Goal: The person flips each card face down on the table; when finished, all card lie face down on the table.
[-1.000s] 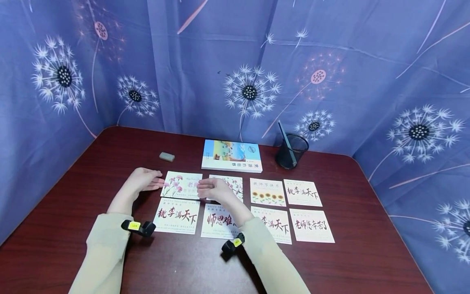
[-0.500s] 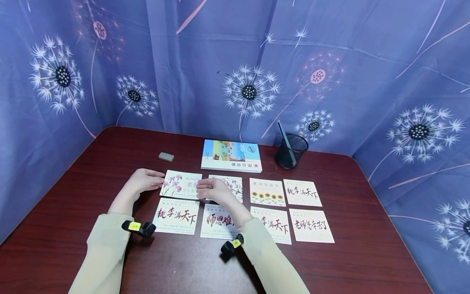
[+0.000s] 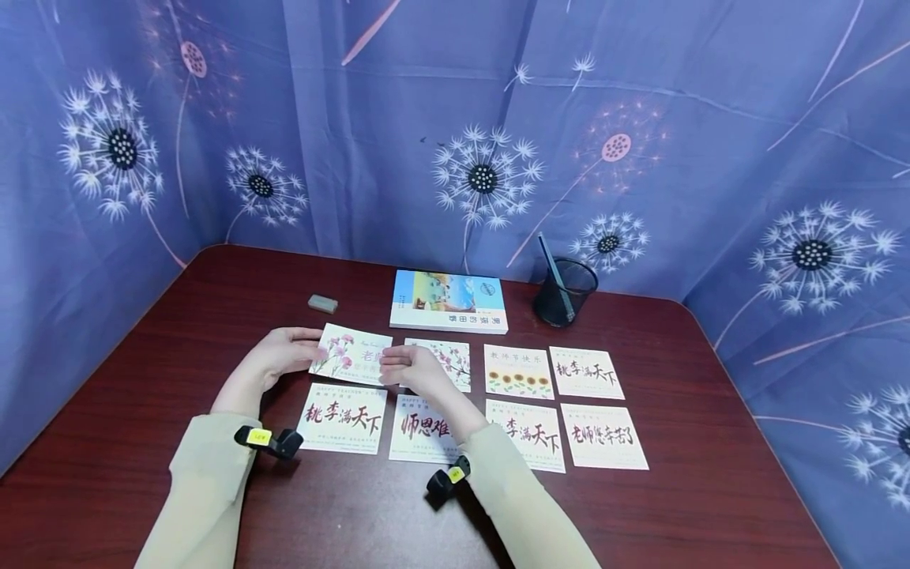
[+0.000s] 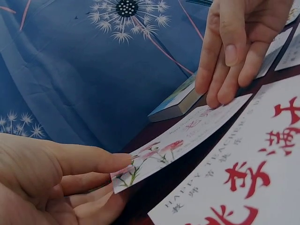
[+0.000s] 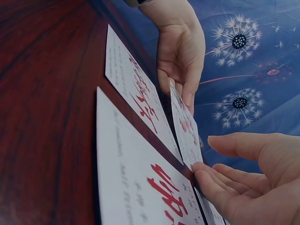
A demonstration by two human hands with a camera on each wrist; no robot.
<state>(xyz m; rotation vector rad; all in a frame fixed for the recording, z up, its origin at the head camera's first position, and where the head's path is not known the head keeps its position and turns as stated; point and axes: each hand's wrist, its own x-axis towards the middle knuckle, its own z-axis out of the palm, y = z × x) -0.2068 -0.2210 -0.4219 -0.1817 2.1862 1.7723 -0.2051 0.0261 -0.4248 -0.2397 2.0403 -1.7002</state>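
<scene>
A white greeting card with pink flowers (image 3: 341, 359) is at the left end of the back row of cards. My left hand (image 3: 284, 353) pinches its left edge between thumb and fingers, and the left wrist view shows that end of the card (image 4: 164, 150) raised off the table. At the card's right end, the fingertips of my right hand (image 3: 418, 370) touch it; in the right wrist view the thumb stands apart from the fingers. My right hand and forearm partly cover a blossom card (image 3: 458, 362) and a red-lettered card (image 3: 424, 427).
Another red-lettered card (image 3: 343, 419) lies in front of the flower card. To the right are a sunflower card (image 3: 518, 371) and several lettered cards. Behind them stand a book (image 3: 448, 300), an eraser-like grey block (image 3: 323, 303) and a black mesh pen holder (image 3: 565, 292) with a pen.
My left hand has shifted slightly right and taken hold of the flower card's left edge. The card is now tilted, its left end raised. My right hand has barely moved.
</scene>
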